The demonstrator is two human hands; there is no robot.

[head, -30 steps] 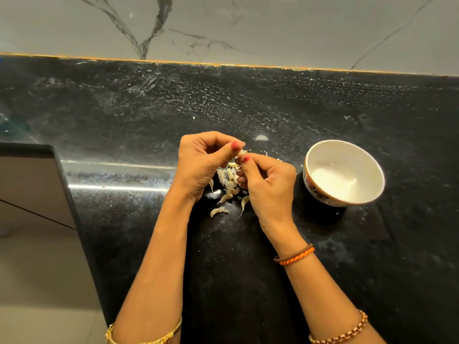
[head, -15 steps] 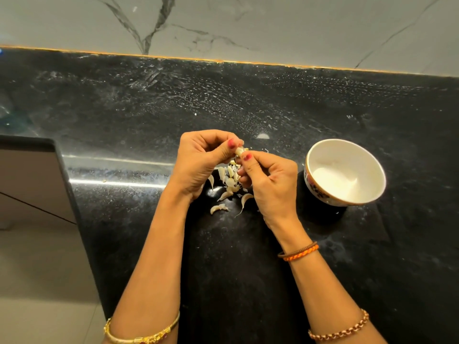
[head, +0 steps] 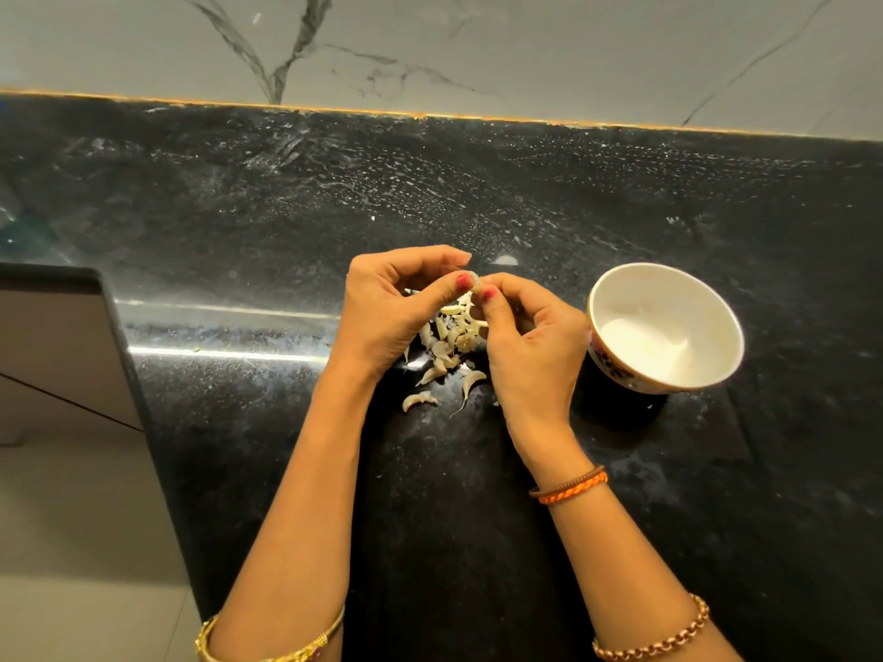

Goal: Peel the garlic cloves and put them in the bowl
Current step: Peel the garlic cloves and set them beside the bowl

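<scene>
My left hand (head: pixel 387 308) and my right hand (head: pixel 530 346) meet above the black counter and pinch one small garlic clove (head: pixel 474 282) between thumbs and fingertips. Under them lies a little heap of garlic cloves and skins (head: pixel 449 341), with two loose pieces (head: pixel 420 400) nearer to me. A white bowl (head: pixel 716 355) with a patterned outside stands just right of my right hand; its inside shows white, and I cannot tell whether any clove lies in it.
The black stone counter (head: pixel 525 193) runs back to a grey marble wall (head: pixel 478 45) with a thin gold strip. The counter's left edge (head: pixel 143 422) drops off to a pale floor and a cabinet front at the lower left.
Both hands stay together on the same clove, and my right fingers have uncurled a little. The bowl and the heap have not moved.
</scene>
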